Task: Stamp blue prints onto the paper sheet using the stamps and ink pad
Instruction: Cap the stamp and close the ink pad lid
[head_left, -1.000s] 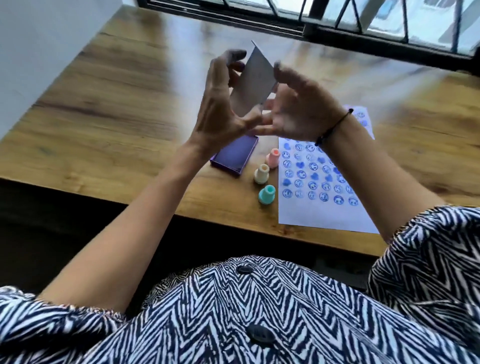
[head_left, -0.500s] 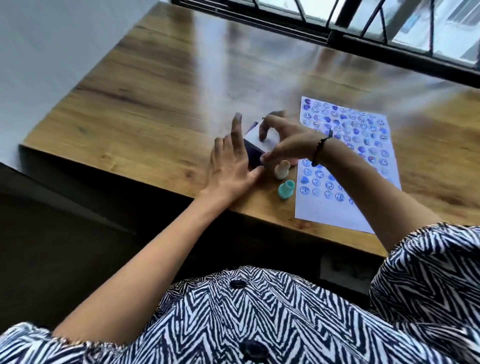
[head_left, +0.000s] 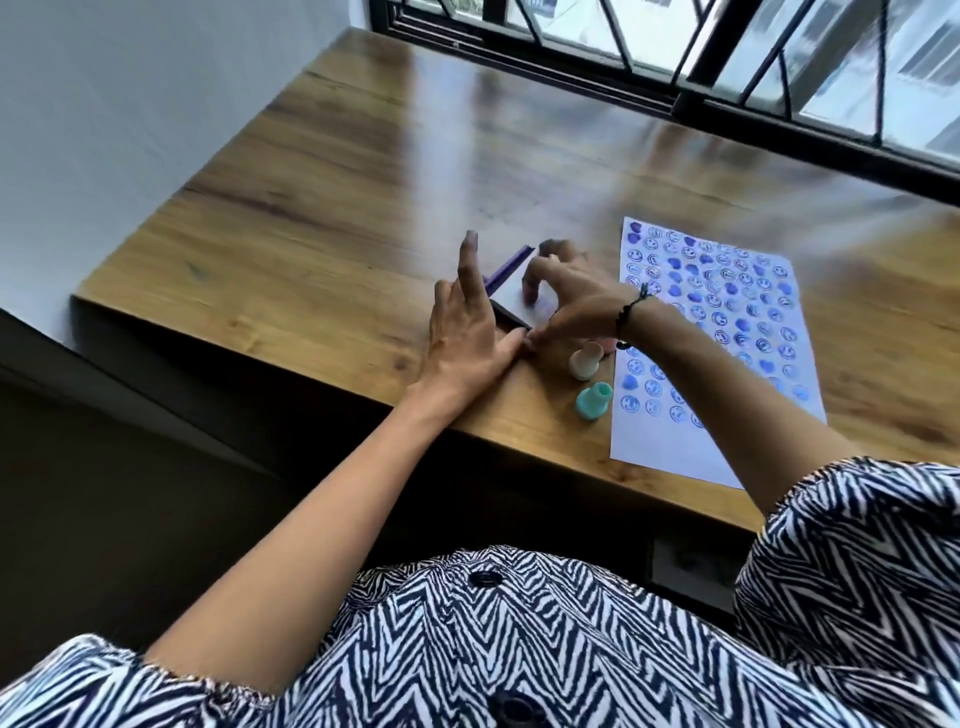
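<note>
The purple ink pad (head_left: 511, 264) lies on the wooden table (head_left: 322, 244), its white lid (head_left: 511, 306) resting tilted on top. My left hand (head_left: 467, 332) lies against the pad's left side, fingers stretched out, thumb at the near corner. My right hand (head_left: 566, 296) arches over the lid, fingertips on it and thumb at its near edge. A cream stamp (head_left: 584, 361) and a teal stamp (head_left: 594, 400) stand right of the pad; a pink stamp (head_left: 608, 344) is mostly hidden by my right wrist. The paper sheet (head_left: 675, 447) to the right carries several rows of blue prints.
The table's near edge (head_left: 363, 395) runs just below my hands, with a dark drop beneath it. A white wall stands to the left. A black-framed window (head_left: 691, 98) borders the table's far side.
A second ago both hands held the white lid up in the air. They have since come down, and the lid now sits on the ink pad.
</note>
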